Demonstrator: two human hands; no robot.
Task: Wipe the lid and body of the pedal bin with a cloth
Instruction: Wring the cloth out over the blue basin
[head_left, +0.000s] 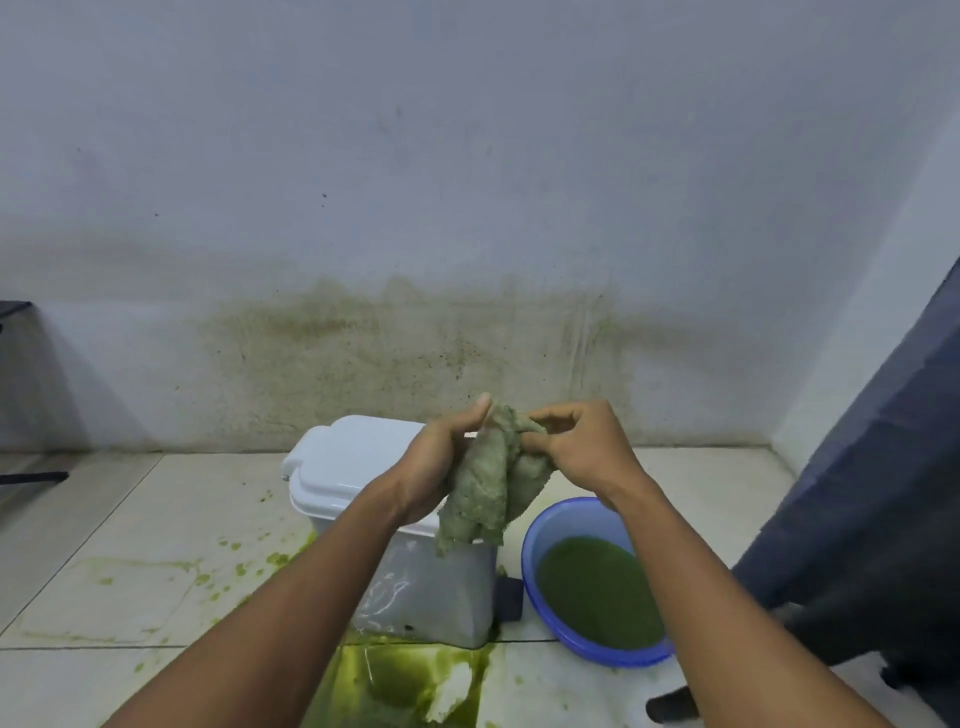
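Stained wall (415, 338) and tiled floor (130, 519) framed the pedal bin (415, 582) at centre, lid (353, 457) closed. Above it, the left hand (441, 467) and right hand (576, 441) each pinched the cloth (488, 488), hanging limp and green. Judged risk: the soiled cloth would likely smear the lid or drip beside the blue basin (571, 525) at lower right, onto the green spill (415, 680)

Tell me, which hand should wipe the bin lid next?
Probably the left hand: it holds the cloth right above the white lid. The right hand sits further over, above the blue bowl.
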